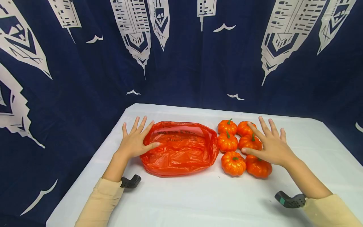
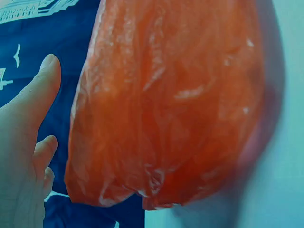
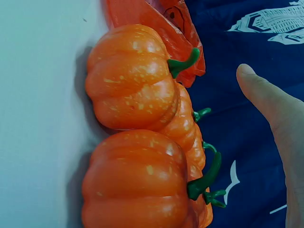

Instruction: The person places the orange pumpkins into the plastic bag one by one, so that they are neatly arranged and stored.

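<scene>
A red plastic bag [image 1: 178,154] lies on the table with its mouth spread wide and some printing visible inside. My left hand [image 1: 135,140] is at the bag's left side, fingers spread, holding nothing; in the left wrist view a gap shows between the thumb [image 2: 47,78] and the bag [image 2: 166,109]. Right of the bag sit several small orange pumpkins [image 1: 233,164] with green stems, in two columns. Over the right column my right hand [image 1: 270,146] is spread with straight fingers, partly covering some pumpkins. In the right wrist view its thumb [image 3: 261,92] stays apart from the pumpkins [image 3: 133,78].
A white tabletop [image 1: 193,201] carries everything. Behind it hangs a dark blue cloth [image 1: 184,69] with white building and bird prints. Each wrist wears a black device, the left one [image 1: 131,182] near the bag and the right one [image 1: 290,200] above the front right area.
</scene>
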Demonstrator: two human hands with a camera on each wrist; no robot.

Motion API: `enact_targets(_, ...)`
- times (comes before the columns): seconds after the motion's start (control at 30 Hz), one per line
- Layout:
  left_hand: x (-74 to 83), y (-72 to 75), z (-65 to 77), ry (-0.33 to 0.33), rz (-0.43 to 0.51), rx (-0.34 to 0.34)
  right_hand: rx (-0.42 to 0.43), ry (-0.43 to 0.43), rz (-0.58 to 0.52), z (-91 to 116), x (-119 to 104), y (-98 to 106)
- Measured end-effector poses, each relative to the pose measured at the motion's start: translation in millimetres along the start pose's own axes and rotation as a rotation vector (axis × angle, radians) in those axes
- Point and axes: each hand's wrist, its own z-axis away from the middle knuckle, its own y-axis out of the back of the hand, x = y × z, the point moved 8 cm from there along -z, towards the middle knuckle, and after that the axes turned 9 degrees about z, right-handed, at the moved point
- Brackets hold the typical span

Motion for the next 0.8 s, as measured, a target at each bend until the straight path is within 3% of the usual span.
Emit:
enact_targets(0.3, -10.2, -9.4, 8.4, 0.006, 0.152, 0.000, -0.008, -0.004, -0.070, -8, 10, 2)
enact_targets(0.7, -14.2, -21.7, 17.8, 0.000, 0.450, -0.010, -0.020, -0.080, -0.252, -30, 38, -3)
enact_targets(0.8, -13.6, -23.5, 19.1, -0.014, 0.482, -0.005, -0.045, -0.103, -0.317, -38, 46, -5)
